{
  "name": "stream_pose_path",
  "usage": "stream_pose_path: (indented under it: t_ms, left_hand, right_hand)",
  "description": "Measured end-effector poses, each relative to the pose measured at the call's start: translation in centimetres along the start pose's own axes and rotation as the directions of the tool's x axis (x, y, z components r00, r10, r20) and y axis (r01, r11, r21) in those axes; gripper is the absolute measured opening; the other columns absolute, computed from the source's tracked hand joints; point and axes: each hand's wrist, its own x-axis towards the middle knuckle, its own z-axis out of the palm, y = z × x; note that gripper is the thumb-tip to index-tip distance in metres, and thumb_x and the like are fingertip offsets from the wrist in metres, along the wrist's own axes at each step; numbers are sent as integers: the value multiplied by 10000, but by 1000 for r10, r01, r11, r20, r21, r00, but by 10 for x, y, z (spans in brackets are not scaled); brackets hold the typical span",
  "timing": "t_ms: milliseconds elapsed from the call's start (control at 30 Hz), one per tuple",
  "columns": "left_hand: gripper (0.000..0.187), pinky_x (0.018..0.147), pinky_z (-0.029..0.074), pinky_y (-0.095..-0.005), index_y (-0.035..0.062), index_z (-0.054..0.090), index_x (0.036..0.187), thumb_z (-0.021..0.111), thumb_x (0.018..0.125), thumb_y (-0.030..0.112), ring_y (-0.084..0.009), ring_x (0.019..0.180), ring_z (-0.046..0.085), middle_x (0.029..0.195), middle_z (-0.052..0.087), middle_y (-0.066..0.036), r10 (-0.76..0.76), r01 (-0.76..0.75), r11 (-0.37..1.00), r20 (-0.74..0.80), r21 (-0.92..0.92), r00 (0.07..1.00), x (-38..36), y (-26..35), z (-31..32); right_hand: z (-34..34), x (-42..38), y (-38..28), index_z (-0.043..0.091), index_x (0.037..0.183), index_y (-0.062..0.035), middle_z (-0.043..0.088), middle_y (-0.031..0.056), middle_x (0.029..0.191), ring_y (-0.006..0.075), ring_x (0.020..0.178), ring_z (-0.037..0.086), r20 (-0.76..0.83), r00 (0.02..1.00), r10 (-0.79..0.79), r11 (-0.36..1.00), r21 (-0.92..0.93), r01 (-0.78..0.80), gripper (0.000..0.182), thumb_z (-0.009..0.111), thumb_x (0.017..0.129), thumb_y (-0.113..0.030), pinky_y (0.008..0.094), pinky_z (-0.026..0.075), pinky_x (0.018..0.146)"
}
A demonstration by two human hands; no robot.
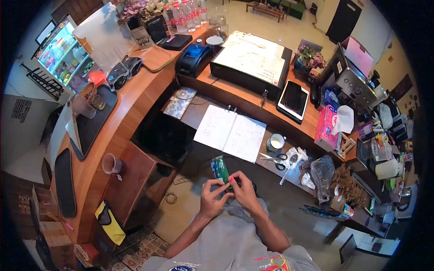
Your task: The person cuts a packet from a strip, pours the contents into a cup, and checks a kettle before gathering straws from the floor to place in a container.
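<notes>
Green packet (221,168) sits pinched between your left hand (211,198) and right hand (244,189) above the bench (199,115), so grip its edges firmly.

Nothing here can be read clearly. The open notebook (230,132) on the tabletop carries handwriting too small to make out. At about twelve o'clock, the white sheet (253,56) over the black box shows dark print, illegible. The small sign (143,37) by the flowers bears blurred lettering.
</notes>
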Motion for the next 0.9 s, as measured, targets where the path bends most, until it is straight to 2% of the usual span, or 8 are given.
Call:
stream_pose_path:
  t_ms: [67,167,200,300,333,633,800,900]
  left_hand:
    - [673,988,463,-401,89,652,1245,923,648,242,-286,1134,552,1202,558,-112,20,-21,999,-12,-39,1000,-8,-11,-4]
    - [899,968,497,-412,115,400,1466,885,715,212,-266,1183,543,1313,517,-118,-330,131,796,-242,-591,913,-14,-25,15]
    - [1004,992,500,-391,107,217,1528,860,757,139,-248,1211,537,1344,512,-108,-509,312,375,88,-873,856,-13,-33,7]
    - [860,959,522,-365,100,295,1491,803,801,36,-222,1196,559,1354,511,-96,-310,427,-189,466,-884,829,-8,-36,11]
    - [691,936,533,-336,83,404,1414,757,829,-16,-200,1159,591,1308,562,-80,-353,375,-8,354,-927,866,-8,-35,19]
    - [379,915,526,-321,44,577,1214,714,864,-4,-170,1027,639,1138,642,-56,-444,404,30,350,-914,825,-12,-23,33]
    - [264,870,551,-366,59,595,1167,664,914,21,-173,987,652,1117,654,-51,-513,438,7,372,-899,773,-13,-30,42]
    - [280,825,566,-400,100,589,1168,688,910,62,-181,977,647,1089,651,-40,-483,407,-22,366,-913,795,-11,-30,39]
  right_hand:
    - [-8,3,-2,565,984,-1,625,84,814,110,716,569,14,1000,-11,994,-107,13,196,558,1020,-194,273,464,643]
    - [-22,10,-9,565,980,9,615,98,791,121,699,563,48,994,94,989,108,-99,165,568,1008,-154,280,456,631]
    - [-22,12,-10,570,974,9,604,93,756,120,677,559,14,995,-102,994,43,101,142,584,997,-130,283,455,616]
    - [-25,13,-24,583,968,9,619,101,764,123,685,572,150,979,-138,988,-51,147,132,606,983,-120,285,464,621]
    - [-24,13,-25,607,985,11,653,129,827,177,713,622,106,978,-179,982,-48,185,139,644,957,-120,311,491,646]
    - [-35,7,-19,675,948,6,695,131,882,280,789,688,73,905,-419,872,-248,423,133,734,851,-63,329,540,690]
    - [-48,-4,-7,671,964,2,689,150,912,304,816,687,-9,990,-144,980,-137,141,164,712,872,-127,363,530,696]
    - [-85,16,48,658,981,-2,672,168,938,357,869,652,-241,925,-293,847,-514,135,155,647,912,-141,432,516,752]
